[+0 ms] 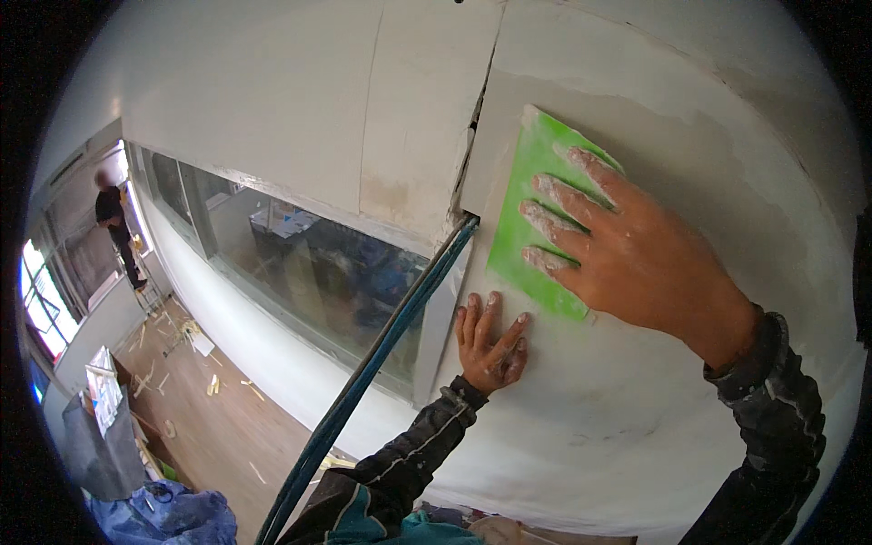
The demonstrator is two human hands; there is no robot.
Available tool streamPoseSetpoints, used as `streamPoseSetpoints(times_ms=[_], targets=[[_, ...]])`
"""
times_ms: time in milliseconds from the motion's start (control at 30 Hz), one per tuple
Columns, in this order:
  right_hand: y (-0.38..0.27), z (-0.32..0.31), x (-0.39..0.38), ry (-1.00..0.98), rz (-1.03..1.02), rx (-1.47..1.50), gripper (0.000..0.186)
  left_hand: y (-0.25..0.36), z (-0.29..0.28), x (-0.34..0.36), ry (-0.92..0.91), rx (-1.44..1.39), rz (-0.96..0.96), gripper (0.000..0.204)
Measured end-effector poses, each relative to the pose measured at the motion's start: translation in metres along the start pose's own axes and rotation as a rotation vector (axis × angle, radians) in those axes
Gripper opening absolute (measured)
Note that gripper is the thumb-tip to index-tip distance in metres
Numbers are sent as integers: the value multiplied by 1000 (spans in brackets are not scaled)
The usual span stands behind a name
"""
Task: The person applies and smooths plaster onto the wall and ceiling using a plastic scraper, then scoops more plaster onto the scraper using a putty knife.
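Observation:
My right hand [636, 250] is on a green plastic spreader [536, 159] against the off-white wall [654, 381]. Its dusty fingers are spread over the sheet's face, and the thumb is hidden, apparently behind it. White smears coat the fingers. Lower and to the left, my left hand [490, 345] rests at the wall with fingers apart and holds nothing. A darker, damp-looking patch of filler [708, 136] lies above and right of the spreader. Beside the spreader's left edge, a ragged vertical crack [474, 118] runs up the wall.
A bundle of blue and grey cables [363, 363] leaves the crack's lower end and slants past my left arm. Left of it is a long interior window [309, 254]. Wood scraps [213, 385] litter the floor. Far left, a person [116, 218] stands on a ladder [153, 295].

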State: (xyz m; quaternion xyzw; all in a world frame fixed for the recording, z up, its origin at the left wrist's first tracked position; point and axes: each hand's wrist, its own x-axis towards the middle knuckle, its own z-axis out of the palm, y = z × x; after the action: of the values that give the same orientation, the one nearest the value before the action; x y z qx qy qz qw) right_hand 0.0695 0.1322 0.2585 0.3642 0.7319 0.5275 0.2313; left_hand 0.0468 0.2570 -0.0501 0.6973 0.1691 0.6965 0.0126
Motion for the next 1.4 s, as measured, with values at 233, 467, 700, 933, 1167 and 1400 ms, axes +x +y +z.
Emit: streamPoseSetpoints(times_ms=[233, 467, 700, 933, 1167, 1400], targets=[[-10, -2, -22, -50, 53, 27, 23, -3, -4, 3, 21, -3, 21, 44], [-16, -12, -90, -166, 134, 113, 21, -3, 3, -2, 47, -45, 17, 40], [-20, -17, -173, -237, 215, 146, 22, 5, 2, 6, 79, 28, 52, 34], [-34, -24, -258, -369, 275, 60, 25, 9, 6, 9, 108, 21, 100, 36], [-41, -31, -326, -504, 319, 37, 28, 11, 4, 11, 77, 35, 106, 40], [-75, -40, -271, -362, 566, 71, 41, 9, 2, 16, 103, 23, 128, 38]])
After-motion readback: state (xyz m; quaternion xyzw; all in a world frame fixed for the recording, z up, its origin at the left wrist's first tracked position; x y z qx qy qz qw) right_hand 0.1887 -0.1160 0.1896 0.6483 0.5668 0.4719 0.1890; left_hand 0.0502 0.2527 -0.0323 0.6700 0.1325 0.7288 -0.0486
